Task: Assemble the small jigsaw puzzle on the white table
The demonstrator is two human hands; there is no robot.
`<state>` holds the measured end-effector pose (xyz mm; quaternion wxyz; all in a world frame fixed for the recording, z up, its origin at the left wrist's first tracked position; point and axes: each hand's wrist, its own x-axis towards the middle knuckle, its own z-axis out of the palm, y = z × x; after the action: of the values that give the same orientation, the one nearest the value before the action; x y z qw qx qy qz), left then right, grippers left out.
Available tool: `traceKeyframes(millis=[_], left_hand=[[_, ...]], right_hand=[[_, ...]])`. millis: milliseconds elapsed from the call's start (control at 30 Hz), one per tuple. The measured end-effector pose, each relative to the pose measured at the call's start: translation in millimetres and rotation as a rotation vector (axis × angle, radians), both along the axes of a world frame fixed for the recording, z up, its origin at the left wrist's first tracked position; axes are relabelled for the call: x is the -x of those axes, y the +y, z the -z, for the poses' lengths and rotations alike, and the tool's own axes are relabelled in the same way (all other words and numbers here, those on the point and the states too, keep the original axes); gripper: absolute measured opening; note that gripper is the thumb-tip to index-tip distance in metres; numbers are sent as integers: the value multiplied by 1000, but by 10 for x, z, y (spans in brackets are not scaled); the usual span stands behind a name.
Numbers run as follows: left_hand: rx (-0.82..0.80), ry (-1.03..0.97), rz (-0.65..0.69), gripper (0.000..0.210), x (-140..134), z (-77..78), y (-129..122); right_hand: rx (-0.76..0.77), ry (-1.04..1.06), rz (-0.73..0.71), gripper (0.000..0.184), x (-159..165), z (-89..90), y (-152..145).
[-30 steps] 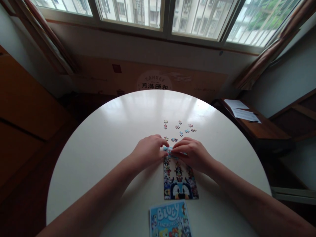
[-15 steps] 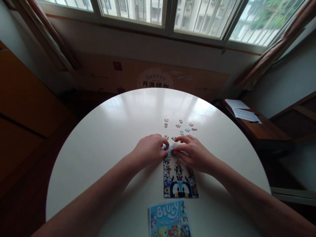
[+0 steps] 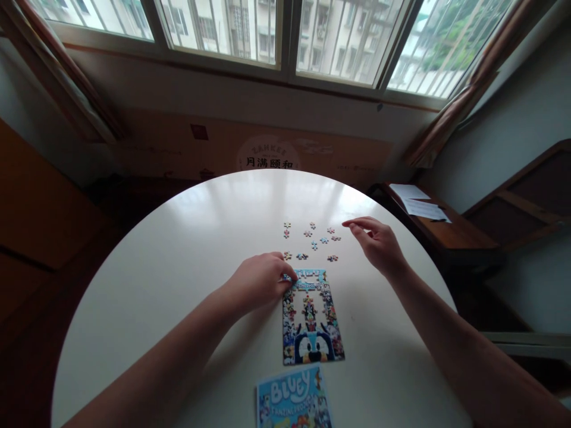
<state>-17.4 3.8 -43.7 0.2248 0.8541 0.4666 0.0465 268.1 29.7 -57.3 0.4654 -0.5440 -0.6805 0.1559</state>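
Note:
A partly assembled jigsaw puzzle (image 3: 314,348) lies on the white round table, with gaps in its middle and near its top. It shows a blue cartoon dog's face at the near end. My left hand (image 3: 263,276) rests at the puzzle's upper left edge, thumb and forefinger closed on its corner area. To the right of the loose jigsaw pieces (image 3: 325,240), my right hand (image 3: 377,241) hovers over the table, forefinger stretched out and no piece visible in it. One loose piece (image 3: 332,258) lies just beyond the puzzle's top edge.
A blue "Bluey" picture sheet (image 3: 292,398) lies nearest me, below the puzzle. The table (image 3: 147,285) has a curved far edge. Beyond it stand a wall with windows and, at right, a brown side table (image 3: 428,229) with papers (image 3: 423,209).
My right hand has left the puzzle's top and moved right and away from me, past the loose pieces. My left hand stays at the puzzle's upper left. The view has shifted slightly.

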Motion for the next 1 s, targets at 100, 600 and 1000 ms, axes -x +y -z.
traceKeyframes(millis=[100,600,1000], left_hand=[[-24,12,-4,22,-13,-3,3],[-91,32,-13,15,-70,68,-12],[-107,-51,-11,11,-62,71,-17]], right_hand=[[63,-250,-81,19,28,-10,114],[280,-615,-130,14,450,55,395],[362,-67,-431,19,329,-135,-113]])
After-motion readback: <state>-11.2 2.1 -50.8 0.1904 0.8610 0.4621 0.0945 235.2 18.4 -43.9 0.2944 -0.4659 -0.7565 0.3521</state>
